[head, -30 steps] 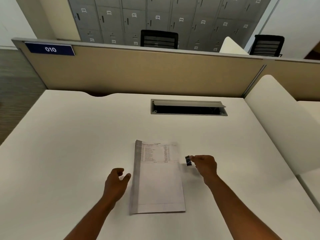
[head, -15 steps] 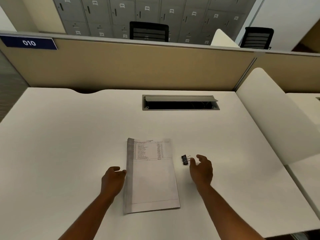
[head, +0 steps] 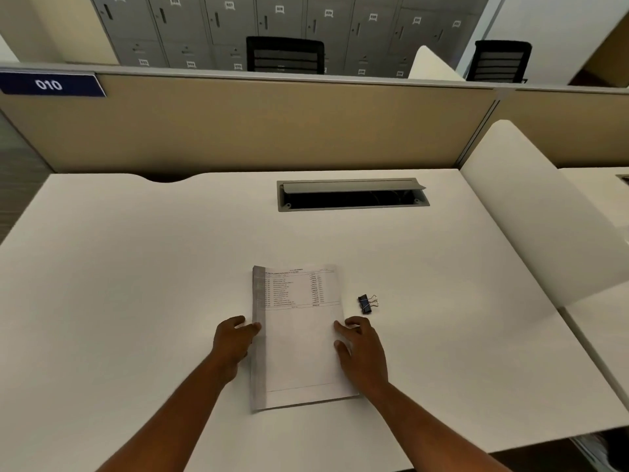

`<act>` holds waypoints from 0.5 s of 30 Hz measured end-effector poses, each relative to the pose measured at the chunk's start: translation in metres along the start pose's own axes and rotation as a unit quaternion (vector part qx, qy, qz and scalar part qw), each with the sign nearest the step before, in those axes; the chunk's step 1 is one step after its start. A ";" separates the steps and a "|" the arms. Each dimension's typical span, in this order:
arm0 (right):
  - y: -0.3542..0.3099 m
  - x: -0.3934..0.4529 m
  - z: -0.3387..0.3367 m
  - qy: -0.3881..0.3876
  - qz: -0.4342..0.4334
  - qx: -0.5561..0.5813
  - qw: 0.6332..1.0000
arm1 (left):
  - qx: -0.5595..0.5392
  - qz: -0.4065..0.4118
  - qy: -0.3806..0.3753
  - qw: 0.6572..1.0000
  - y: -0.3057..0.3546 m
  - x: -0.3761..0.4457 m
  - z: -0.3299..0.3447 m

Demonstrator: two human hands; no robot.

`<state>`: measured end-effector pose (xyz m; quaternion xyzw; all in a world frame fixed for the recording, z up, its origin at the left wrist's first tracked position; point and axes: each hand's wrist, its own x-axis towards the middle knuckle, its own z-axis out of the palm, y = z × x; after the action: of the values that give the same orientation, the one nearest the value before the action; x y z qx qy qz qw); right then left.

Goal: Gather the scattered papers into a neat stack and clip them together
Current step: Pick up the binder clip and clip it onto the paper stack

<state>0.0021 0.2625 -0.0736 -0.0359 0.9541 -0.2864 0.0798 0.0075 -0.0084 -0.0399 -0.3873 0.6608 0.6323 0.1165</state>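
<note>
The papers (head: 299, 335) are seen gathered into one stack at lower centre of the frame, lying flat on the white bench (head: 136, 267). A grey strip shows along the stack's left edge, so the sheets are judged not yet fully squared. The left hand (head: 233, 345) is set against the left edge, fingers loosely curled, thumb touching the paper; nothing is gripped. The right hand (head: 362, 352) is laid at the right edge, fingers fairly straight, fingertips resting on the top sheet; nothing is held. The binder clip (head: 367, 304) lies alone on the bench, just right of the stack, unattached. Gathering is judged largely done. Final alignment and clipping remain.
</note>
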 end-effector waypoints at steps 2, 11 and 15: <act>0.001 0.000 0.002 0.006 0.001 0.000 1.000 | -0.016 -0.022 -0.025 0.999 0.003 0.001 0.000; 0.005 0.004 0.004 -0.002 0.007 0.012 1.000 | 0.146 0.081 -0.048 0.985 -0.004 -0.009 0.024; 0.005 0.005 0.002 -0.023 0.014 0.020 0.999 | 0.141 0.098 -0.039 0.984 -0.009 -0.012 0.024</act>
<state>-0.0031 0.2652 -0.0784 -0.0276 0.9465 -0.3035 0.1062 0.0140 0.0196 -0.0432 -0.2756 0.7729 0.5559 0.1328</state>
